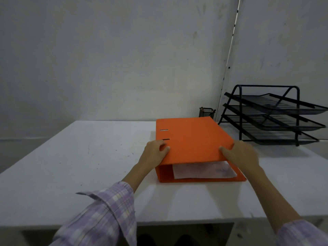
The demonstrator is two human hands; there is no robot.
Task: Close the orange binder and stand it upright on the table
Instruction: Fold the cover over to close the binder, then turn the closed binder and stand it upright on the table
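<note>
The orange binder (191,139) lies flat on the white table (71,157), its spine on the left and its top cover almost down. White paper (202,170) shows in the gap under the cover's near edge. My left hand (156,150) grips the cover's near left corner, beside the two slots. On the cover's near right corner sits my right hand (241,155), fingers curled over the edge.
A black three-tier wire letter tray (273,114) stands at the back right of the table. A small black mesh pen holder (206,112) sits behind the binder by the wall. The table's near edge runs just below my forearms.
</note>
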